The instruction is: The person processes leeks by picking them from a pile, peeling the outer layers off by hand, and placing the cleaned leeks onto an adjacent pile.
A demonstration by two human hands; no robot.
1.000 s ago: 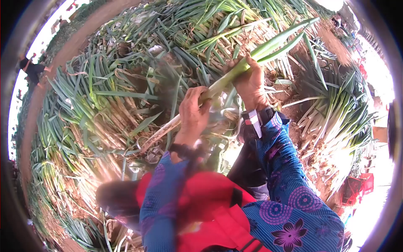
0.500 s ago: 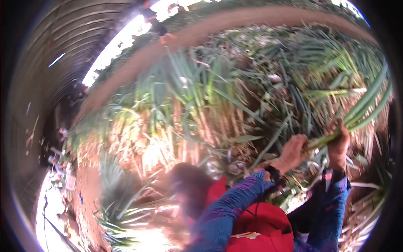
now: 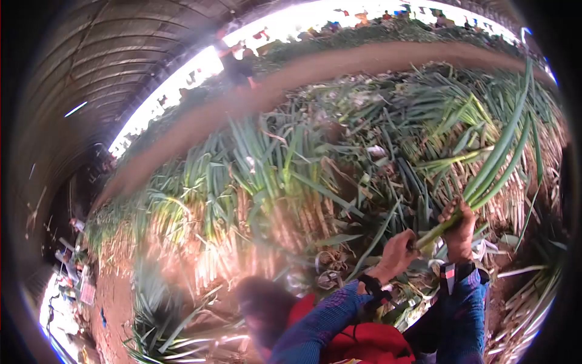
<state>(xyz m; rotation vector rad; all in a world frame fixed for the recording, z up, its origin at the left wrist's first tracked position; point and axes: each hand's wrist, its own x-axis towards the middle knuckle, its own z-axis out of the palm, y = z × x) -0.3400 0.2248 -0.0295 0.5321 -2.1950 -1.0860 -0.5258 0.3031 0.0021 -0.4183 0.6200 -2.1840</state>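
A large green onion (image 3: 496, 164) slants up to the right, its long green leaves fanning out above my hands. My right hand (image 3: 459, 229) is wrapped round its stalk just below the leaves. Lower on the stalk, to the left, my left hand (image 3: 397, 253) is closed near the pale end, which it mostly hides. Loose leaves and peelings (image 3: 330, 267) lie on the ground beside and below my hands.
Rows of green onions (image 3: 242, 212) stand packed at the left and centre, with more heaped (image 3: 448, 115) behind. A dirt path (image 3: 339, 60) curves across the back. A person (image 3: 237, 64) is beyond it. More onions (image 3: 533, 303) lie at the lower right.
The view has swung to the left and up, so my hands now appear further right and lower. My left hand stays closed near the onion's lower end, and my right hand still grips the stalk.
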